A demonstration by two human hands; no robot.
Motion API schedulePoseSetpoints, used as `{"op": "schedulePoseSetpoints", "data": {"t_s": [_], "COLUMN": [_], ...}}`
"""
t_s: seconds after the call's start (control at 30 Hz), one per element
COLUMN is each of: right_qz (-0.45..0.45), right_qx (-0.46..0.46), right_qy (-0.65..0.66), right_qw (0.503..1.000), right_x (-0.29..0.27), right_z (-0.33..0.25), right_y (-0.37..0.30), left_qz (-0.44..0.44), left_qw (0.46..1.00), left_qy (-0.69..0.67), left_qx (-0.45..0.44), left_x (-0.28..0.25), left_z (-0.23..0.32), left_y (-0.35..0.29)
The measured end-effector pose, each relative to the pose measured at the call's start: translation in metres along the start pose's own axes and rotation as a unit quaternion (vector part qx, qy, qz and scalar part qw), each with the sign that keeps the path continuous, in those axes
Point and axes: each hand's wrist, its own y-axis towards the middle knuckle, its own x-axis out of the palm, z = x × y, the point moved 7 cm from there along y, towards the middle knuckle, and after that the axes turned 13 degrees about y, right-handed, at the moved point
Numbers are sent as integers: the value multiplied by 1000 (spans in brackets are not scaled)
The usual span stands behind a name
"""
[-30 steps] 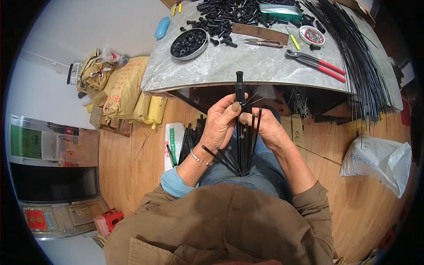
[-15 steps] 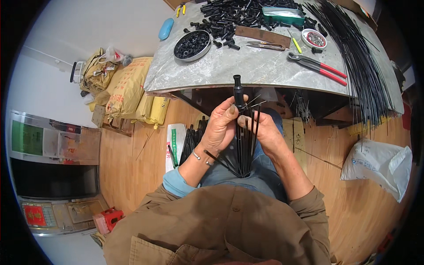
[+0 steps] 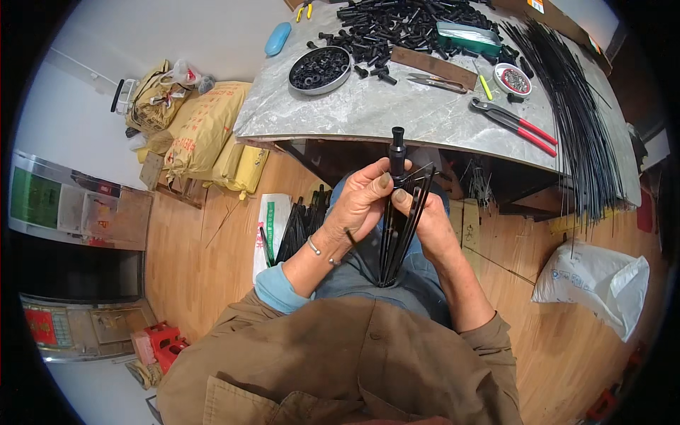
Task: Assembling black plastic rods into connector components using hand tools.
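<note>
Upright before my lap stands an umbrella frame (image 3: pixel 387 248), a bundle of thin black ribs meeting at the bottom, with one rib splayed to the left. A black tubular plastic runner (image 3: pixel 398 145) rises from its top. My left hand (image 3: pixel 361 202) pinches the lower end of this runner between thumb and fingers. Against the upper ribs, just below the runner, my right hand (image 3: pixel 430 223) presses its thumb, with its fingers curled behind them. Several thin rib ends stick out to the upper right. Where the rib tips meet the runner is partly hidden by my thumbs.
On the grey table (image 3: pixel 283 117) lie a pile of black plastic runners (image 3: pixel 397 28), a round tin of black rings (image 3: pixel 320 71), red-handled pincers (image 3: pixel 513 126), scissors (image 3: pixel 438 83) and long black rods (image 3: pixel 577 120) overhanging the right edge. A white sack (image 3: pixel 595 283) sits on the floor.
The view has shifted a little. The splayed ribs at the left have narrowed to one, and the upper ribs lean more to the right. Both hands keep their hold.
</note>
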Motion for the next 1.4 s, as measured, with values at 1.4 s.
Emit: {"op": "schedulePoseSetpoints", "data": {"t_s": [1.4], "right_qz": [34], "right_qx": [-130], "right_qy": [211], "right_qw": [968], "right_x": [3], "right_z": [-15], "right_y": [10], "left_qz": [166], "left_qw": [936], "left_qy": [308], "left_qx": [35], "left_x": [18], "left_z": [35], "left_y": [-3]}}
